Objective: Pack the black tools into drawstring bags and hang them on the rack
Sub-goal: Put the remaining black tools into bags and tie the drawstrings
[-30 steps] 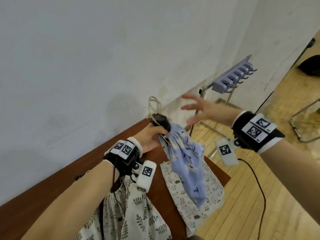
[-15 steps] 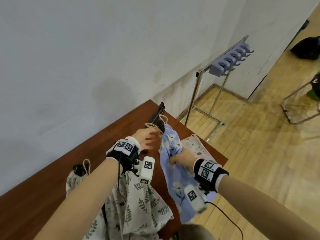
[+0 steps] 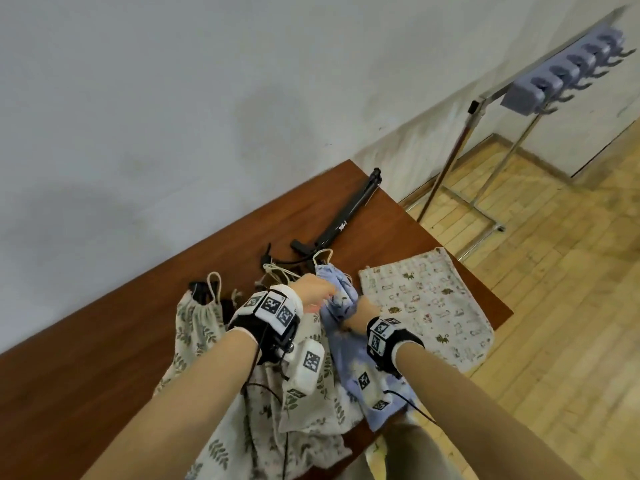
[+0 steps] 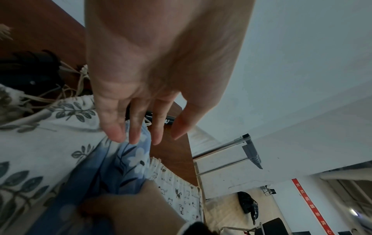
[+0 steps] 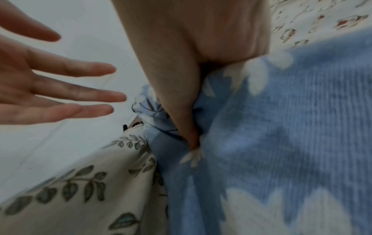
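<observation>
A blue flowered drawstring bag lies on the brown table. My right hand grips its bunched cloth below the mouth. The left hand hovers at the bag's mouth with straight, spread fingers, their tips at the blue cloth. A long black folded tool lies on the table beyond the bag. A leaf-print bag at the left has a black tool sticking out of its mouth. The rack with purple hooks stands far right.
A flat cat-print bag lies at the table's right corner. Loose cords and a small black piece lie behind my hands. The wall runs along the table's far edge. Wooden floor separates table and rack.
The blue bag came down from the air onto the table. My right hand dropped from mid-air and took hold of its cloth. The left hand let go of the bag's neck and opened.
</observation>
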A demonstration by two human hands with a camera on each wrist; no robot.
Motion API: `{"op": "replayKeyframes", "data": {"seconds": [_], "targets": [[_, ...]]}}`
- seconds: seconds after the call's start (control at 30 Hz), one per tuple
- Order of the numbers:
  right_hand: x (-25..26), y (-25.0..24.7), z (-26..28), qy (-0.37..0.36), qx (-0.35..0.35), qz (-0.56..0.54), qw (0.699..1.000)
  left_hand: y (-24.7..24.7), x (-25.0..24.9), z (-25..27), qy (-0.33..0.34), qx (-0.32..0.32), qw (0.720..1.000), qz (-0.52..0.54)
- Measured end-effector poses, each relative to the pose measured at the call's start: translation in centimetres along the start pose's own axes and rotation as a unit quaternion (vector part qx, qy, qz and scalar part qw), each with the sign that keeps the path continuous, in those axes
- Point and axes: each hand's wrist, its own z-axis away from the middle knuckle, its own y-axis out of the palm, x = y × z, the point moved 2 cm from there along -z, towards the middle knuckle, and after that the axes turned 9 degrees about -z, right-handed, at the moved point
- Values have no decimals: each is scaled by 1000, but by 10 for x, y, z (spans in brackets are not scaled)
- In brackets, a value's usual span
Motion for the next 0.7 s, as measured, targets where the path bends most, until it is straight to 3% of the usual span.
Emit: {"op": "replayKeyframes", "data": {"seconds": [0.1,0.17,0.27,0.33,0.43,0.53,0.7], "targets": [[2,4,-11,-5,17,11,1000,-4,-6,-5,23,-4,1000,-17],[7,2,-15,-12,67,-11,998,-10,-12,-12,18,-12,1000,-18],[27,-32,7,-9,116,-1,993,-22,-21,-29,-6,-32,999,-9],[34,-66,1,-7,106,-11,994,-33,-26,-44,-9,-51,999,-10],[48,-119,-14,-40,43,-61,996,-57,-28,-67,-10,-133,991,-14],[55,-164,-24,-45,8,-106,993,-76,-24,-89,-34,-203,975,-80],[62,-210,-55,-35,27,-67,997,-66,-45,-133,-27,-142,961,-236]]}}
